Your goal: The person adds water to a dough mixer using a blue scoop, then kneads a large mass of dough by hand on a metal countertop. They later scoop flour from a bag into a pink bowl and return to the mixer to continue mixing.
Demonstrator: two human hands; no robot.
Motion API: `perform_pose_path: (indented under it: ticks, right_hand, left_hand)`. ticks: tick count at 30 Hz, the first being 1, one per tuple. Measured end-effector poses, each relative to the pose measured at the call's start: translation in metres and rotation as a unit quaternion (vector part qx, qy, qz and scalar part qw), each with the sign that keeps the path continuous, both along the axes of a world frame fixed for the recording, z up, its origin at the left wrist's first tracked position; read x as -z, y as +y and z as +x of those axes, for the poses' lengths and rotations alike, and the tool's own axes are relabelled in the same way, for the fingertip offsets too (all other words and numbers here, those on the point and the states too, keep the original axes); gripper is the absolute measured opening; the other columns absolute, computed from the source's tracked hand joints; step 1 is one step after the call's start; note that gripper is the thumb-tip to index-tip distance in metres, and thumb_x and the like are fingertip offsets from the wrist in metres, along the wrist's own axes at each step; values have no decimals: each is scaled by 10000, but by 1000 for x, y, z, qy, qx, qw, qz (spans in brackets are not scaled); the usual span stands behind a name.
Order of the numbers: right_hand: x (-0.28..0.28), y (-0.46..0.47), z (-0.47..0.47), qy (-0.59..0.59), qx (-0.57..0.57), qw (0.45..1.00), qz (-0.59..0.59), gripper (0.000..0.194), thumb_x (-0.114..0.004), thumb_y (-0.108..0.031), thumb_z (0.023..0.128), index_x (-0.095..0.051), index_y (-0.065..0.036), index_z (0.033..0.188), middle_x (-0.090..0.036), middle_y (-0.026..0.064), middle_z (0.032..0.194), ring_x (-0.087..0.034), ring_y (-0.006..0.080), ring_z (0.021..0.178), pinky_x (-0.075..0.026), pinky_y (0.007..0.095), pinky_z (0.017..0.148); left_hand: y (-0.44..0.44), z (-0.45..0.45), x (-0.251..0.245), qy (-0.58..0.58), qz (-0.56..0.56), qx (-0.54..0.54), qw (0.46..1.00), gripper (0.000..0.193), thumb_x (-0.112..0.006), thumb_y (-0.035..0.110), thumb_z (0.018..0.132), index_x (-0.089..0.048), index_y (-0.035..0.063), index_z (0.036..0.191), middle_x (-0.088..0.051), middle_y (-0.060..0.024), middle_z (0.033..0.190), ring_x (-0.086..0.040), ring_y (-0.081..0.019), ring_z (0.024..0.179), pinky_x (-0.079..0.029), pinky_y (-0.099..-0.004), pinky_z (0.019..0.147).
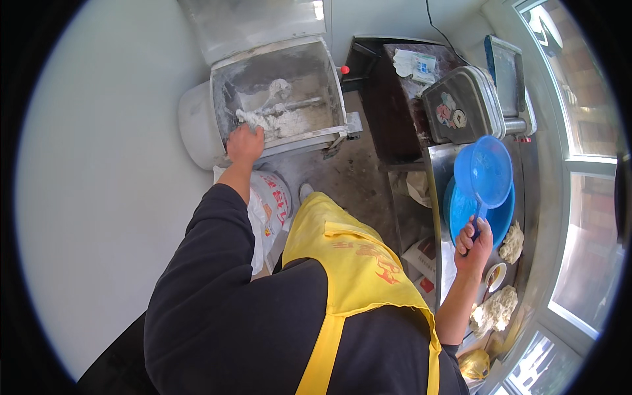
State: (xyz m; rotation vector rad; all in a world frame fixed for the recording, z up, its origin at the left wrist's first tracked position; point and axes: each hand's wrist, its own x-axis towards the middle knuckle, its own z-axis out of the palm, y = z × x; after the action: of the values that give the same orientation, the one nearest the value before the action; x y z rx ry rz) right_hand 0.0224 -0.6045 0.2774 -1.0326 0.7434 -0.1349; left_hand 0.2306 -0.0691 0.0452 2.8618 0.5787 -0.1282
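My right hand (475,243) grips the handle of a blue plastic water dipper (490,170). The dipper is over a blue plastic basin (504,217) on the metal worktop, hiding much of it. On the other side, my left hand (245,143) reaches over the near left rim of a metal dough mixer's trough (323,126). Its fingertips are at the white floury dough (276,116) inside, and whether they hold any of it cannot be made out. A mixing bar (303,102) crosses the trough, with more dough around it.
The mixer's metal lid (256,24) stands raised. Below the trough is a white printed sack (269,207). A dough-rolling machine (464,106) stands on a dark cabinet (395,108). Along the worktop lie dough lumps (495,310) and a white bowl (495,276), beside windows (587,237).
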Motion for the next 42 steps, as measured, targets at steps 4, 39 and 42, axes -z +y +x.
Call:
perform_pose_path:
  ticks: [4,39,42]
  right_hand:
    - [-4,28,24,-8,-51,999,-7,162,-569,-192,1013,-595,-32,1024,-512,5,699,-354,61,444,-289,223,375]
    - [-2,266,218,-61,-520,757,-390,308,-547,-249,958,-583,55,927,-642,202,762,-646,319,728,-516,430,732]
    - [-14,270,220,-60,-540,733,-410,310,-545,-242,961,-597,63,955,-654,231,794,-658,353,763,-519,436,766]
  left_hand:
    - [-3,0,-6,12,-13,-9,1000,568,-518,528,960,-712,54,1203,-704,-186,1220,-622,-378,1210,-472,-515,1043]
    - [2,-7,13,-64,20,-12,998,316,-515,339,959,-695,81,931,-725,-142,1003,-672,-359,991,-519,-511,868]
    - [3,-7,18,-79,24,-16,996,301,-525,338,952,-690,87,941,-724,-137,1004,-673,-351,996,-515,-512,857]
